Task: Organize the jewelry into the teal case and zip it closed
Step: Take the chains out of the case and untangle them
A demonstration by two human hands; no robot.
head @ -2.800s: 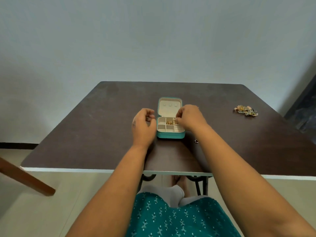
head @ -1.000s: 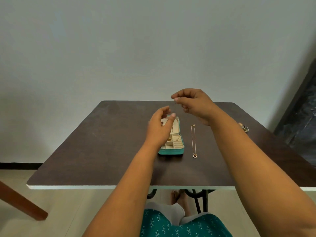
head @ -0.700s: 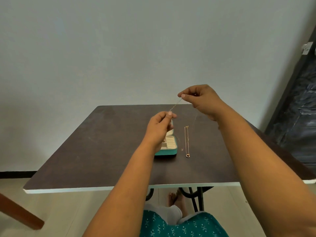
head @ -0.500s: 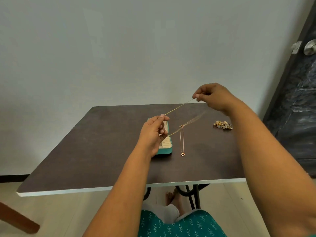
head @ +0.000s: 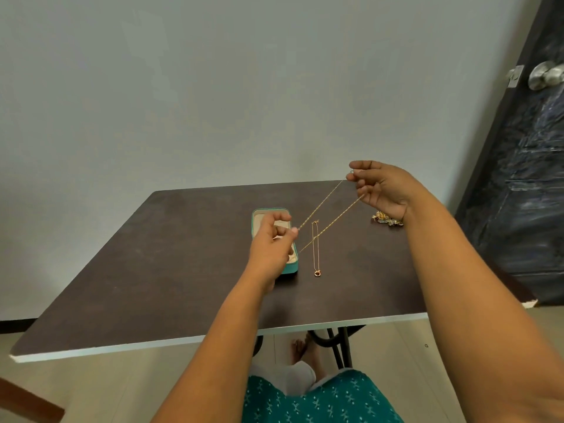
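The open teal case (head: pixel 293 269) lies mid-table, mostly hidden behind my left hand (head: pixel 272 245). A thin gold chain (head: pixel 331 222) is stretched taut in the air between both hands. My left hand pinches its lower end just above the case. My right hand (head: pixel 380 187) pinches the upper end, raised to the right. A second gold necklace with a small pendant (head: pixel 316 248) lies straight on the table just right of the case. A cluster of ornate jewelry (head: pixel 387 219) sits further right, partly behind my right wrist.
The dark brown table (head: pixel 171 270) has a white front edge. A dark door with a metal knob (head: pixel 546 76) stands at the right. A wooden piece (head: pixel 27 404) shows at the bottom left. My knees and feet are visible under the table.
My hands lifted a gold chain out of the case and drew apart, the right hand moving up and right, pulling the chain taut. The view has swung to the right.
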